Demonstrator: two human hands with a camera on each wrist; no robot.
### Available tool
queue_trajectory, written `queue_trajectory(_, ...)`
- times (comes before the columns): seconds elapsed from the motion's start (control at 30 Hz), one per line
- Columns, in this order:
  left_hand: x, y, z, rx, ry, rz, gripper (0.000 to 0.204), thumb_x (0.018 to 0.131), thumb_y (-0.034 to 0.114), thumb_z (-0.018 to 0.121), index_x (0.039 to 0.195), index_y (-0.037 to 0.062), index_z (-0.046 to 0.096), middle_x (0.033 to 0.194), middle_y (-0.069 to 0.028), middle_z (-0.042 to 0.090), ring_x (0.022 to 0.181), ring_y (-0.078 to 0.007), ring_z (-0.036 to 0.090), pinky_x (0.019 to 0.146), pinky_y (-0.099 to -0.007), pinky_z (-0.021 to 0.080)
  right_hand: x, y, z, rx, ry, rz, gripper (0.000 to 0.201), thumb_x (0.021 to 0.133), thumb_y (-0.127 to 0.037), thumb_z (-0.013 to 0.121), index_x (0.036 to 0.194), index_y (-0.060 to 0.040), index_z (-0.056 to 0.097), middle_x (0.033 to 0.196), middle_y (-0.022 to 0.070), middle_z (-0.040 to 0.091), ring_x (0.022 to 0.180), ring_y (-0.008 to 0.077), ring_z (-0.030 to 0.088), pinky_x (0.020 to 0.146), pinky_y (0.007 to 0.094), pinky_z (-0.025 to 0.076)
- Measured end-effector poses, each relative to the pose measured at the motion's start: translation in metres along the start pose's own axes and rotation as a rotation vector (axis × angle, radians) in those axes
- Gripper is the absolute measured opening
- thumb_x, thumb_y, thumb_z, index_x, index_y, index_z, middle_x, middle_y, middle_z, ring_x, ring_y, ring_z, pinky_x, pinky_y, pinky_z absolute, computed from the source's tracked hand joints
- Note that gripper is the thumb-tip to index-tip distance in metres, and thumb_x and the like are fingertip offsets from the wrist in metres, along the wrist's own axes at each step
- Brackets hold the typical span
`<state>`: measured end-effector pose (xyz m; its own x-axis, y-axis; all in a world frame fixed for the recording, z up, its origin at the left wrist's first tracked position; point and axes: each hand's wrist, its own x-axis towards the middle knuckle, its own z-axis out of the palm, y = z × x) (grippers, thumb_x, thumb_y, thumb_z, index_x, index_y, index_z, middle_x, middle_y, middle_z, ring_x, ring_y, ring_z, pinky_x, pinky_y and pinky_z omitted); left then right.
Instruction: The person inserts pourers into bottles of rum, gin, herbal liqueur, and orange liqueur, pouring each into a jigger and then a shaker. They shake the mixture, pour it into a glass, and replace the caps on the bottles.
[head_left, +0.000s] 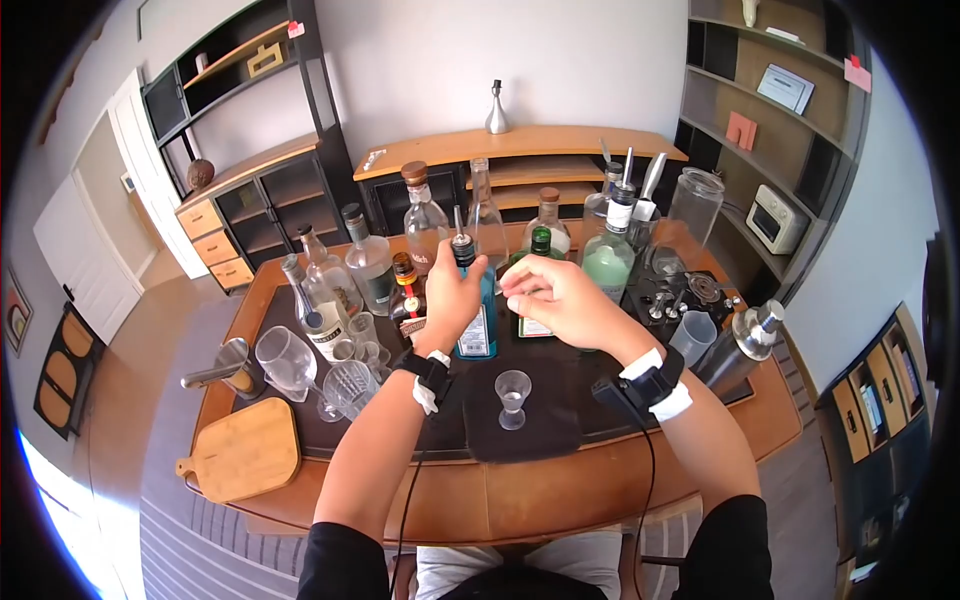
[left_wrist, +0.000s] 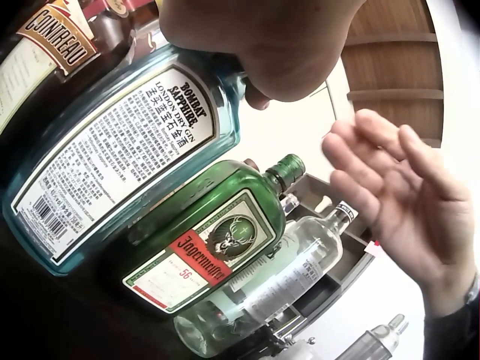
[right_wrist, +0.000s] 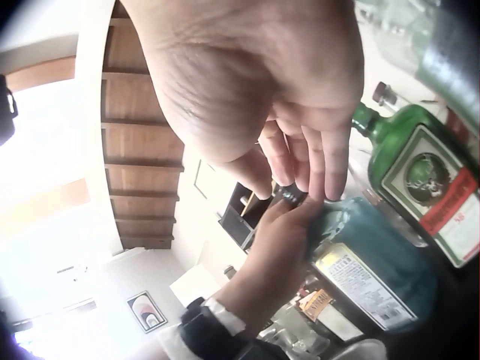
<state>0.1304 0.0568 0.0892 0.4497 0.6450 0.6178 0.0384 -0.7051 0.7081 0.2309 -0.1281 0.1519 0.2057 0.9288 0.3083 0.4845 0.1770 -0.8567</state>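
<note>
My left hand (head_left: 452,297) grips the neck and shoulder of a blue gin bottle (left_wrist: 124,150), which stands upright at the middle of the table. A dark pour spout (head_left: 461,246) tops it. My right hand (head_left: 570,305) is raised just right of the bottle, its fingers loosely bent and holding nothing, as the left wrist view shows. Behind that hand stands a green Jägermeister bottle (left_wrist: 217,240). In front of both hands, a small glass jigger (head_left: 513,396) stands on a dark mat (head_left: 480,445). To the left of the gin is a brown Cointreau bottle (head_left: 404,285).
Several more bottles line the back, among them a pale green bottle (head_left: 605,262). Glasses such as a stemmed glass (head_left: 285,358) crowd the left. A wooden board (head_left: 245,450) lies front left, and a metal shaker (head_left: 742,345) stands at right.
</note>
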Motion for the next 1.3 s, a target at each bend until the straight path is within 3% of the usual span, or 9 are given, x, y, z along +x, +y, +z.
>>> queue_trajectory(0.2, 0.024, 0.018, -0.022, -0.112, 0.015, 0.047, 0.027, 0.092, 0.018, 0.074, 0.110, 0.0019, 0.061, 0.096, -0.0137, 0.072, 0.090, -0.0274, 0.070, 0.083, -0.0395, 0.053, -0.026, 0.003, -0.011, -0.007, 0.009, -0.112, 0.022, 0.097, -0.009, 0.070, 0.114, 0.0014, 0.063, 0.111, 0.0119, 0.069, 0.106, 0.0198, 0.068, 0.085, 0.0340, 0.057)
queue_trajectory(0.33, 0.061, 0.050, -0.057, -0.279, -0.098, 0.093, 0.023, 0.099, 0.012, 0.070, 0.116, 0.0005, 0.061, 0.104, -0.0087, 0.073, 0.097, -0.0146, 0.068, 0.088, -0.0312, 0.052, -0.034, 0.017, -0.015, 0.243, 0.032, 0.031, 0.025, 0.097, -0.011, 0.072, 0.118, 0.0008, 0.062, 0.109, 0.0076, 0.068, 0.104, 0.0186, 0.068, 0.084, 0.0351, 0.057)
queue_trajectory(0.53, 0.087, 0.132, -0.122, -0.688, -0.397, 0.038, 0.025, 0.103, 0.018, 0.064, 0.121, 0.0025, 0.059, 0.108, -0.0094, 0.072, 0.105, -0.0180, 0.068, 0.094, -0.0332, 0.053, -0.034, 0.020, 0.003, 0.544, 0.155, 0.099, 0.042, 0.100, -0.018, 0.069, 0.136, -0.0018, 0.053, 0.130, 0.0101, 0.060, 0.112, 0.0198, 0.064, 0.095, 0.0394, 0.055)
queue_trajectory(0.73, 0.079, 0.167, -0.125, -1.023, -0.592, 0.093, 0.029, 0.102, 0.023, 0.063, 0.123, 0.0047, 0.056, 0.101, -0.0074, 0.066, 0.112, -0.0287, 0.066, 0.098, -0.0440, 0.054, -0.059, -0.005, 0.043, 1.136, -0.115, -0.112, 0.072, 0.098, -0.026, 0.072, 0.155, -0.0060, 0.033, 0.145, 0.0116, 0.054, 0.131, 0.0292, 0.057, 0.107, 0.0572, 0.048)
queue_trajectory(0.87, 0.061, 0.181, -0.114, -1.137, -0.699, 0.074, 0.033, 0.099, 0.025, 0.065, 0.124, 0.0045, 0.056, 0.099, -0.0090, 0.065, 0.112, -0.0315, 0.065, 0.099, -0.0460, 0.053, -0.083, -0.019, 0.074, 0.965, 0.104, -0.198, 0.085, 0.086, -0.014, 0.083, 0.155, -0.0061, 0.033, 0.143, 0.0130, 0.055, 0.129, 0.0278, 0.059, 0.107, 0.0505, 0.051)
queue_trajectory(0.9, 0.058, 0.184, -0.113, -1.141, -0.738, 0.071, 0.034, 0.099, 0.025, 0.065, 0.124, 0.0045, 0.055, 0.098, -0.0089, 0.064, 0.113, -0.0319, 0.065, 0.100, -0.0462, 0.053, -0.094, -0.030, 0.078, 0.968, 0.200, -0.135, 0.084, 0.081, -0.008, 0.082, 0.151, -0.0052, 0.035, 0.137, 0.0066, 0.055, 0.125, 0.0184, 0.056, 0.110, 0.0377, 0.044)
queue_trajectory(1.1, 0.032, 0.211, -0.109, -0.907, -0.734, 0.067, 0.052, 0.100, 0.039, 0.063, 0.135, 0.0012, 0.052, 0.118, -0.0174, 0.070, 0.114, -0.0295, 0.067, 0.102, -0.0443, 0.053, -0.123, -0.042, 0.091, 0.955, 0.370, -0.190, 0.085, 0.082, -0.009, 0.081, 0.152, -0.0047, 0.033, 0.136, 0.0091, 0.056, 0.122, 0.0196, 0.059, 0.105, 0.0397, 0.050)
queue_trajectory(1.2, 0.019, 0.218, -0.111, -0.836, -0.759, 0.078, 0.058, 0.101, 0.044, 0.061, 0.137, 0.0010, 0.051, 0.124, -0.0192, 0.069, 0.115, -0.0290, 0.067, 0.103, -0.0435, 0.053, -0.133, -0.049, 0.083, 1.178, 0.107, -0.141, 0.087, 0.085, -0.026, 0.080, 0.156, -0.0047, 0.032, 0.134, 0.0147, 0.059, 0.115, 0.0274, 0.064, 0.095, 0.0447, 0.056)
queue_trajectory(1.3, 0.010, 0.212, -0.107, -0.968, -0.856, 0.068, 0.069, 0.099, 0.050, 0.061, 0.144, -0.0004, 0.046, 0.133, -0.0222, 0.065, 0.120, -0.0313, 0.065, 0.105, -0.0450, 0.052, -0.140, -0.040, 0.084, 1.309, -0.124, -0.110, 0.095, 0.083, -0.062, 0.069, 0.152, -0.0039, 0.040, 0.134, 0.0208, 0.060, 0.113, 0.0364, 0.066, 0.077, 0.0430, 0.060)
